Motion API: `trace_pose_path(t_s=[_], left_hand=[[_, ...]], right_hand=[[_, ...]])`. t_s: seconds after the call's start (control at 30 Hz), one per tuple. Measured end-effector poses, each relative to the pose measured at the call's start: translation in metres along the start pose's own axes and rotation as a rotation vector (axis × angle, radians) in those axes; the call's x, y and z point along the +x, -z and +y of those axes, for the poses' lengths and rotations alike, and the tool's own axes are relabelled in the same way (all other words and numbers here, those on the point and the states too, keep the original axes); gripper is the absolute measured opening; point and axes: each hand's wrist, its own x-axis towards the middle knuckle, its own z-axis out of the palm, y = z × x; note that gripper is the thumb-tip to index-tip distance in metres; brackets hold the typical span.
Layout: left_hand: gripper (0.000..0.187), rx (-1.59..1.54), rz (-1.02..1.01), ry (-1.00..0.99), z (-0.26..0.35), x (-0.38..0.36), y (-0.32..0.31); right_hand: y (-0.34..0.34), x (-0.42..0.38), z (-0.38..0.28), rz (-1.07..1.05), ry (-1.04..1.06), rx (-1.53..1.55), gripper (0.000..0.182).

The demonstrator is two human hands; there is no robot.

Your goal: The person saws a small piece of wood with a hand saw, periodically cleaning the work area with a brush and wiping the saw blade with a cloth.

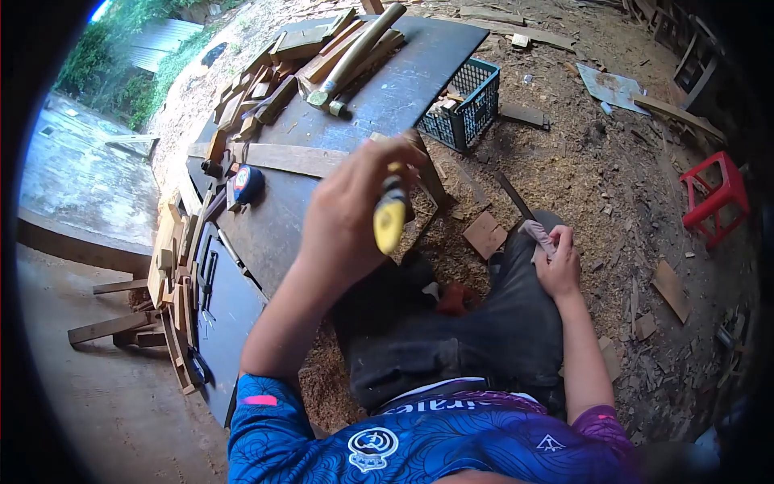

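My left hand [347,194] is raised by the table edge, its fingers closed round a tool with a yellow and black handle [389,222]. The handle's end points up towards me, and the tool's working end is hidden. Resting by my knee, my right hand [558,262] grips the cloth-wrapped handle [538,235] of a long, dark blade [514,196], which points away from me over the ground. A flat wooden strip [294,159] lies on the dark table [395,85] beyond my left wrist. Beside the strip sits a blue tape measure [247,185].
A wooden-handled hammer [355,60] lies across stacked wood offcuts [302,44] on the table. Behind the table corner stands a green plastic crate [472,113]. A red stool [716,198] is at the right. Wood shavings and scraps, including a square board [485,235], cover the ground.
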Motion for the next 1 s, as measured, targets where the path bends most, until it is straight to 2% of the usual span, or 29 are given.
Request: trace_pose_path(t_s=[0.03,0.07,0.1,0.13,0.2,0.3,0.33,0.4,0.43,0.5,0.53,0.63,0.73,0.83,0.9,1.0], left_hand=[[0.007,0.18,0.159,-0.052,-0.009,0.008,0.013],[0.023,0.388,0.259,-0.104,-0.016,0.015,0.029],[0.013,0.55,0.274,-0.197,-0.025,0.023,0.046],[0.018,0.652,0.266,-0.201,-0.043,0.026,0.055],[0.018,0.815,0.228,-0.014,-0.078,0.023,0.052],[0.014,0.774,0.112,0.241,-0.15,0.006,0.028],[0.02,0.743,0.074,0.324,-0.16,0.004,0.021],[0.032,0.76,0.08,0.282,-0.168,-0.002,0.012],[0.032,0.745,0.09,0.292,-0.168,-0.002,0.01],[0.052,0.759,0.177,0.254,-0.164,-0.002,0.01],[0.052,0.744,0.188,0.265,-0.165,-0.004,0.01],[0.077,0.504,0.213,0.333,-0.17,-0.01,0.015],[0.078,0.501,0.242,0.328,-0.17,-0.013,0.015],[0.066,0.447,0.256,0.355,-0.168,-0.013,0.012],[0.055,0.471,0.282,0.351,-0.167,-0.013,0.009],[0.053,0.489,0.305,0.327,-0.168,-0.013,0.006]], right_hand=[[0.001,0.0,0.0,0.029,0.094,0.004,0.027],[0.002,0.0,0.0,0.053,0.194,0.006,0.027],[0.002,-0.001,0.002,0.026,0.178,0.049,0.025],[0.003,-0.002,0.001,-0.019,0.139,0.109,0.025],[0.007,0.011,-0.021,-0.01,0.352,0.073,0.031],[0.021,0.035,-0.087,-0.145,0.395,0.184,0.038],[0.029,0.041,-0.116,-0.203,0.372,0.158,0.04],[0.036,0.057,-0.159,-0.265,0.35,0.111,0.042],[0.035,0.069,-0.175,-0.334,0.434,0.099,0.044],[0.029,0.087,-0.197,-0.417,0.514,0.068,0.046],[0.025,0.096,-0.206,-0.438,0.57,0.0,0.048],[0.015,0.112,-0.226,-0.482,0.656,-0.112,0.05],[0.007,0.116,-0.239,-0.541,0.651,-0.148,0.049],[0.001,0.119,-0.247,-0.507,0.708,-0.131,0.048],[0.001,0.121,-0.255,-0.551,0.611,-0.192,0.053],[-0.009,0.131,-0.254,-0.528,0.682,-0.255,0.052]])
